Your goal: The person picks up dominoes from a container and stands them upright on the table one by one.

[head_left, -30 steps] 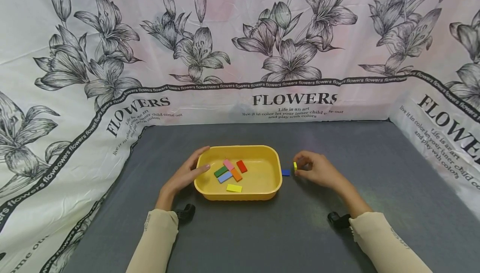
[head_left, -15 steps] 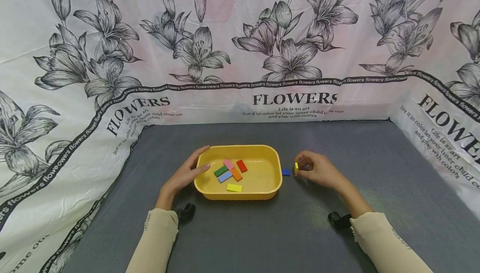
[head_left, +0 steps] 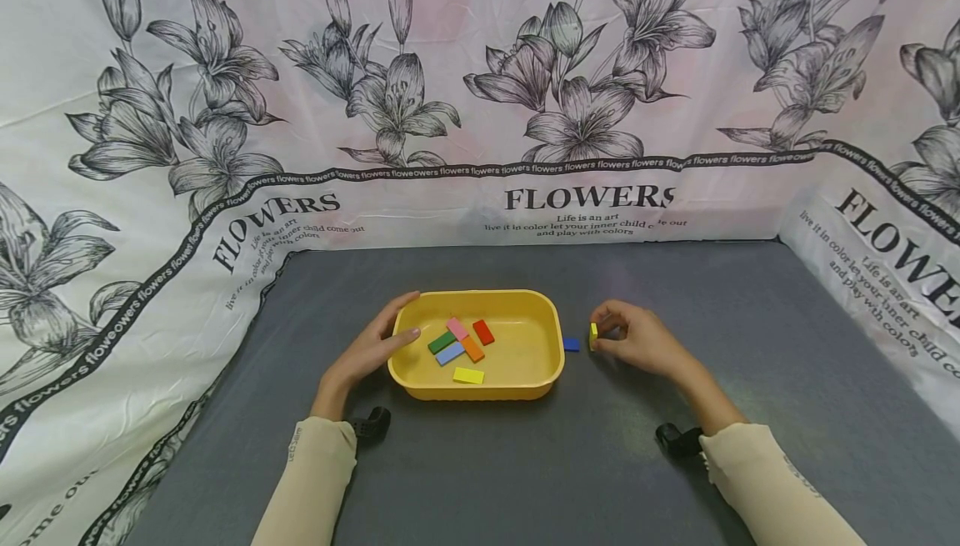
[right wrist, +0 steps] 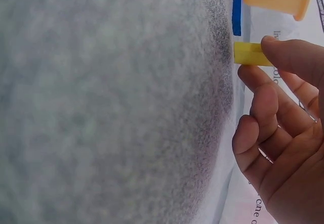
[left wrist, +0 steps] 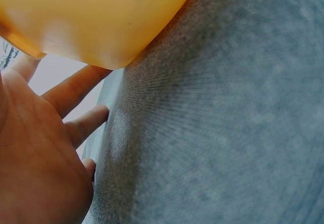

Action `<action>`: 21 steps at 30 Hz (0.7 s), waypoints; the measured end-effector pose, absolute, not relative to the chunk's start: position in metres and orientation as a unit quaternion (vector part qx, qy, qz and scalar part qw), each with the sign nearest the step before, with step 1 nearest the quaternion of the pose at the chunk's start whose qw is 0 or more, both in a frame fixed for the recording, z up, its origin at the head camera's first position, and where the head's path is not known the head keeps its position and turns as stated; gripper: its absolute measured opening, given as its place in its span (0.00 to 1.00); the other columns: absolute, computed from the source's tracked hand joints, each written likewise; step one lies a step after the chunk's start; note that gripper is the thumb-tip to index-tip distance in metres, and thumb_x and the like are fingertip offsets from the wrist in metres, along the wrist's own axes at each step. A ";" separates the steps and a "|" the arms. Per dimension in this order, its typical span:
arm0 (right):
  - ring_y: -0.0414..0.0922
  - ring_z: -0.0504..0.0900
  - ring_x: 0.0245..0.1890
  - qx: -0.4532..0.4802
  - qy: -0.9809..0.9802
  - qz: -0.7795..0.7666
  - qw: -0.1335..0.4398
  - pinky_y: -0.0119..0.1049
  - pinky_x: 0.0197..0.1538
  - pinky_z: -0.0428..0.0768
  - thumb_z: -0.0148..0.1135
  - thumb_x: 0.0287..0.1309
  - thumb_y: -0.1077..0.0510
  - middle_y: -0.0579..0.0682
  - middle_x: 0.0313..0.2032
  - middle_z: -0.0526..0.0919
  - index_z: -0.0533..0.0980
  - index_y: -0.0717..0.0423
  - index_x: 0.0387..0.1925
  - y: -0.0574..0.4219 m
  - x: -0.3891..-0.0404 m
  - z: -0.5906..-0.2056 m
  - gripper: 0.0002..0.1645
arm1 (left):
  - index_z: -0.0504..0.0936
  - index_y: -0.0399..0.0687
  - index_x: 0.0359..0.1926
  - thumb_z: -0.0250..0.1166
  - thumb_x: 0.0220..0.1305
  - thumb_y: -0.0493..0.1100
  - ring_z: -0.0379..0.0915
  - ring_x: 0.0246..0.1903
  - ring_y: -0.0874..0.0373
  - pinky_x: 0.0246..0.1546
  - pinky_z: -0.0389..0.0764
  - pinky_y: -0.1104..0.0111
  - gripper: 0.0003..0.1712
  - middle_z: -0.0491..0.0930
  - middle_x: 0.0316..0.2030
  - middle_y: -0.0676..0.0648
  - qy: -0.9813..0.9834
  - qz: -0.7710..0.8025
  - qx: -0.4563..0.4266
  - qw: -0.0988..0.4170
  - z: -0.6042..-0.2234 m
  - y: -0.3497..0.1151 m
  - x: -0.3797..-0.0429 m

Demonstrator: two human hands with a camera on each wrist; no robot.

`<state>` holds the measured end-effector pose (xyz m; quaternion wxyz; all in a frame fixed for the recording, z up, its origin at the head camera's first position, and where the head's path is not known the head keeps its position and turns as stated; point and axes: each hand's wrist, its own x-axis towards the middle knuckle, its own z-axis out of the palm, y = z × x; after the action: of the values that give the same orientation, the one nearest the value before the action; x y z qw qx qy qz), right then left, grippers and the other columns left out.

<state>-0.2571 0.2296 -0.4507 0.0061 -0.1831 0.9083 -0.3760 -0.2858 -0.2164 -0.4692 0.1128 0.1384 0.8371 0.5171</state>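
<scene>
My left hand (head_left: 372,351) holds the left end of the yellow plastic tub (head_left: 517,363), thumb over the rim and fingers along the outer wall. In the left wrist view, its fingers (left wrist: 76,89) reach up to the tub's side. To the right of the tub, my right hand (head_left: 636,338) pinches a small yellow block (head_left: 593,336) between thumb and fingers. That yellow block (right wrist: 248,53) is on end, its lower end right at the tabletop in the right wrist view. A blue block (head_left: 572,345) lies flat against the tub's right side, partly hidden by it.
Inside the tub lie several small flat blocks: green (head_left: 442,343), pink (head_left: 457,328), orange (head_left: 472,349), light blue (head_left: 450,353), red (head_left: 483,333) and yellow (head_left: 468,376). A grey cloth (head_left: 525,471) covers the table. Flower-printed fabric (head_left: 435,112) hangs behind and at both sides.
My right hand has shifted very slightly right with the yellow block, away from the blue one. The left hand and the tub have stayed in place.
</scene>
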 end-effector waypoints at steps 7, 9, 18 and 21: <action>0.47 0.86 0.37 -0.180 0.909 -0.376 0.006 0.35 0.29 0.78 0.73 0.57 0.63 0.56 0.41 0.90 0.78 0.59 0.47 0.228 -0.262 -0.450 0.17 | 0.57 0.67 0.78 0.62 0.73 0.52 0.50 0.78 0.42 0.76 0.53 0.39 0.38 0.50 0.81 0.48 0.841 0.513 0.133 0.111 -0.470 -0.217 -0.286; 0.48 0.86 0.38 -0.178 0.910 -0.374 0.005 0.36 0.30 0.79 0.73 0.57 0.63 0.56 0.41 0.90 0.78 0.59 0.47 0.228 -0.265 -0.450 0.17 | 0.57 0.68 0.78 0.62 0.72 0.53 0.50 0.78 0.42 0.76 0.52 0.39 0.38 0.50 0.81 0.49 0.841 0.514 0.131 0.111 -0.470 -0.216 -0.286; 0.51 0.87 0.39 -0.181 0.907 -0.381 0.002 0.35 0.30 0.79 0.73 0.57 0.64 0.58 0.40 0.89 0.77 0.59 0.45 0.226 -0.274 -0.450 0.16 | 0.57 0.69 0.78 0.62 0.72 0.56 0.51 0.77 0.42 0.76 0.54 0.40 0.39 0.50 0.81 0.49 0.840 0.514 0.125 0.118 -0.471 -0.216 -0.287; 0.50 0.87 0.38 -0.187 0.906 -0.379 -0.001 0.35 0.30 0.78 0.73 0.56 0.65 0.58 0.39 0.89 0.77 0.59 0.44 0.225 -0.275 -0.450 0.15 | 0.57 0.68 0.78 0.62 0.72 0.56 0.52 0.77 0.42 0.76 0.55 0.40 0.39 0.50 0.81 0.49 0.840 0.515 0.124 0.120 -0.470 -0.215 -0.287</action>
<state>-0.2750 0.2251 -0.4502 -0.0014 -0.1871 0.9062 -0.3792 -0.2869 -0.2154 -0.4701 0.1199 0.1235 0.8397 0.5150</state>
